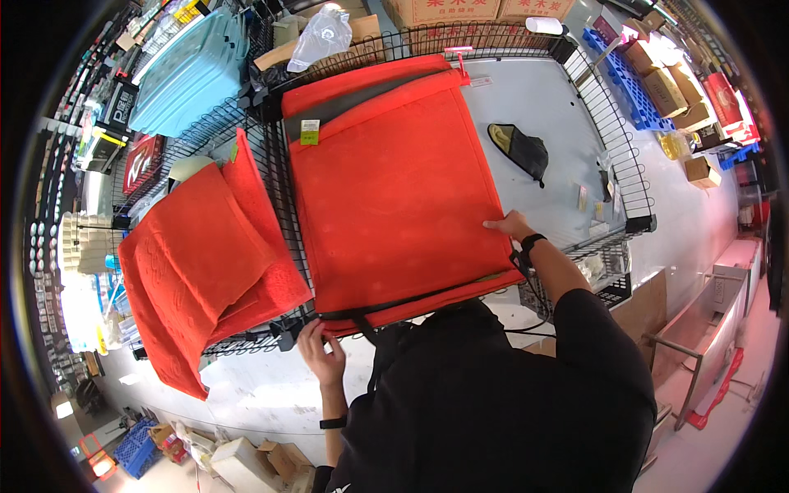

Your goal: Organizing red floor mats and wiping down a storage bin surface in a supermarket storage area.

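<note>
Before me a stack of red floor mats [400, 179] with dark grey backing lies on a wire-sided display bin. A green and white tag [309, 132] sits on its far left part. My right hand [513, 225] grips the stack's right edge, its thumb on top and its other fingers mostly hidden. At the near left corner, my left hand [323, 351] has its fingertips against the mat edge; whether they pinch it is unclear. Left of the stack, a folded red mat [191, 246] drapes over the neighbouring wire bin and hangs past its near side.
On the bin's white base [561, 111] lies a dark pouch-like item [521, 151]. A black wire rail [604, 111] bounds it. Light-blue plastic lids or boxes [191, 74] are stacked at far left. Cardboard cartons [456, 12] stand behind. A metal-framed trolley [696, 333] is at right.
</note>
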The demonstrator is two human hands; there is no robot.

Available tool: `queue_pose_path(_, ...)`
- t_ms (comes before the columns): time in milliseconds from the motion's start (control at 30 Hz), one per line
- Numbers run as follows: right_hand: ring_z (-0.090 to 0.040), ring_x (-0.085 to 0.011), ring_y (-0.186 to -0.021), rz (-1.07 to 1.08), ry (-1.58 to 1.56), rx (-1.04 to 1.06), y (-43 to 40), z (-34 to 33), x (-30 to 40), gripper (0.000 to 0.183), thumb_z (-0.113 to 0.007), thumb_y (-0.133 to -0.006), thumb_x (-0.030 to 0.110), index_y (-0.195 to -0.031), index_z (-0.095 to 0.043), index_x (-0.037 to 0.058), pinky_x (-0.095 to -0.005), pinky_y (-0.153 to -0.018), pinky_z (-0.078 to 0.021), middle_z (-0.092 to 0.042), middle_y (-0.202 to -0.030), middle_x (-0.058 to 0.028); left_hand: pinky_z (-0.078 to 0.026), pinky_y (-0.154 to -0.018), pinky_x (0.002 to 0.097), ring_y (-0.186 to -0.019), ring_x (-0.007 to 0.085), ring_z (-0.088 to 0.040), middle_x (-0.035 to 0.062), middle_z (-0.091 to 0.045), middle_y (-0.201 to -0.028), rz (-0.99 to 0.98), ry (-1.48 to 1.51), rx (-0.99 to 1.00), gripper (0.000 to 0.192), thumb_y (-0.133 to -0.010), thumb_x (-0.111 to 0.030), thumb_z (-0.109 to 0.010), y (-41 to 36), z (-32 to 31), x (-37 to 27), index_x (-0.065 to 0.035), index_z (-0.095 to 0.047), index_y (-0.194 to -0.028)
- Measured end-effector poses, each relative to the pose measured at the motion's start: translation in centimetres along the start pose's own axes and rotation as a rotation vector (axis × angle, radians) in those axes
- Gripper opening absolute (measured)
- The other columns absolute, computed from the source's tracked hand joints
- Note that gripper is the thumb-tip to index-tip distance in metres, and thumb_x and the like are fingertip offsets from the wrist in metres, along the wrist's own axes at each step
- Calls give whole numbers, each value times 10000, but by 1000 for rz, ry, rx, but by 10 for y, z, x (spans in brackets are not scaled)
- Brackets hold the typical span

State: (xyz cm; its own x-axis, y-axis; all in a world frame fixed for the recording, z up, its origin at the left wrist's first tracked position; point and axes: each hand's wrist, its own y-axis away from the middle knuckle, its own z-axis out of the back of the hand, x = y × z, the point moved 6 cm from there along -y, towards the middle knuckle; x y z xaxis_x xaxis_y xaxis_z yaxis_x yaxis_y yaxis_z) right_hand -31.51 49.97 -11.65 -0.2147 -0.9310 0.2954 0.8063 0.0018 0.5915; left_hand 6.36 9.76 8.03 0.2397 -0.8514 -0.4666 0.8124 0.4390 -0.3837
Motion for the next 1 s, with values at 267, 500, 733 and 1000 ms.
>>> queue_pose_path(267, -656, -271, -843, -224, -502, 405, 26, -23, -29, 741, -831, -675, 404, -1106, -559, -134, -389, -738, -542, -651, -1016, -160, -425, -898, 425, -1019, 351, -539, 172, -587, -1091, 165, 162, 72, 202, -787, 37, -564, -11, -73, -46, 7, -577, -986)
queue_pose_path(500, -647, -293, -955, -220, -687, 463, 46, -18, -20, 773, -812, -694, 394, -1171, -519, -140, -396, -809, -542, -620, -1129, -207, -433, -895, 419, -1039, 354, -529, 177, -559, -1120, 228, 222, 46, 215, -758, 50, -561, -11, -95, -58, 4, -599, -965)
queue_pose_path(733, -636, -277, -998, -216, -847, 526, 34, -53, -33, 685, -786, -722, 310, -1199, -523, -105, -377, -848, -528, -613, -1150, -210, -420, -931, 455, -1107, 374, -497, 177, -525, -1186, 121, 176, 100, 301, -710, 38, -601, -20, -113, -68, -31, -617, -1003)
queue_pose_path(1000, -623, -267, -1033, -210, -830, 564, 65, -12, 3, 569, -767, -750, 175, -1143, -520, -154, -408, -873, -536, -615, -1147, -203, -422, -906, 455, -1029, 377, -525, 181, -574, -1078, 125, 193, 53, 205, -703, -3, -621, -14, -120, -52, -28, -605, -906)
